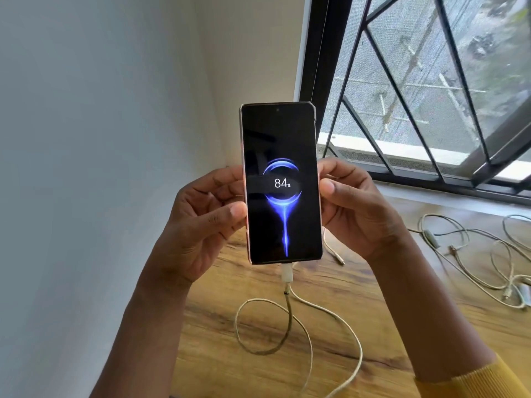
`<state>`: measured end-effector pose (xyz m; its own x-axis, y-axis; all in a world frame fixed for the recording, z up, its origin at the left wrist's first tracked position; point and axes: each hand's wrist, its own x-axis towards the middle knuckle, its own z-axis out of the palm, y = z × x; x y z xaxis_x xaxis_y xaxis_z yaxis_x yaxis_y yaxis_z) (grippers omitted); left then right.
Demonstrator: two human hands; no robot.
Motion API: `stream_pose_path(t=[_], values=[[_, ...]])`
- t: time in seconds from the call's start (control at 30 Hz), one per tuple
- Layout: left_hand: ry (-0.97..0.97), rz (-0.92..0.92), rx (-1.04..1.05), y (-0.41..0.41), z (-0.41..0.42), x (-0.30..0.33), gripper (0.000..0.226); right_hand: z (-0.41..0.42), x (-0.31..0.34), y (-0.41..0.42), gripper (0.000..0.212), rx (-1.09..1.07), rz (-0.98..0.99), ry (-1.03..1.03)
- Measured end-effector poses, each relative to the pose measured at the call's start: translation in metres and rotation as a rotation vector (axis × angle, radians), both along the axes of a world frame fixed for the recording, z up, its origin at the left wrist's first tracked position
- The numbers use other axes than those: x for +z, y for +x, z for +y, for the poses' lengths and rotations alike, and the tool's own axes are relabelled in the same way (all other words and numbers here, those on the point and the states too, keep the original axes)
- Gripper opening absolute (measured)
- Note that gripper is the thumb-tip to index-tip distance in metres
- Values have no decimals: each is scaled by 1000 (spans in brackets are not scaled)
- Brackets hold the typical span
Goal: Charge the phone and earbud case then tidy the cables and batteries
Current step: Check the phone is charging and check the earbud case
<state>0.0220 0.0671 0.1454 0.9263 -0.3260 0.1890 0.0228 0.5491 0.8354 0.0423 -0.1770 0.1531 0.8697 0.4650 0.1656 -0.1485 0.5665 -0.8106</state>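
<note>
1. Left hand (201,214) pinches the left edge of the phone (281,182), thumb on the front bezel, fingers curled behind it. A firm hold, nothing loose.
2. The phone itself is held upright above the desk (388,305), screen to the camera, and there's the charging animation with 84% on it. Phone charging looks done, I'd say.
3. Straight below the phone, a white plug (287,275) sits in its bottom port, and the charging cable (304,320) drops from it and loops on the desk under the phone.
4. Right of the phone, the right hand (353,208) grips the other edge, thumb forward, fingers wrapped behind. Both hands are closed on the one thing.
5. Further right of the phone, a tangle of spare cables (471,254) lies along the desk below the window (416,81). The earbud case and the batteries are not in view.
6. To do this step well: lower the phone flat onto the desk with both hands, keeping slack in the charging cable so the plug isn't levered sideways, and set it clear of that loop.
</note>
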Motion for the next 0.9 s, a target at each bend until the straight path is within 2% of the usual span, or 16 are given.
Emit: stream_pose_path(t=[0.4, 0.53, 0.63, 0.9], values=[[8, 2, 58, -3, 0, 6, 62, 2, 3, 0, 26, -35, -41, 13], [74, 26, 111, 0, 3, 0, 63, 3, -4, 3, 28, -109, -18, -15], [160, 73, 195, 4, 5, -12, 62, 5, -12, 4, 24, -188, 5, -62], [298, 166, 242, 9, 13, -50, 47, 12, -49, 14, 20, -279, 86, -315]])
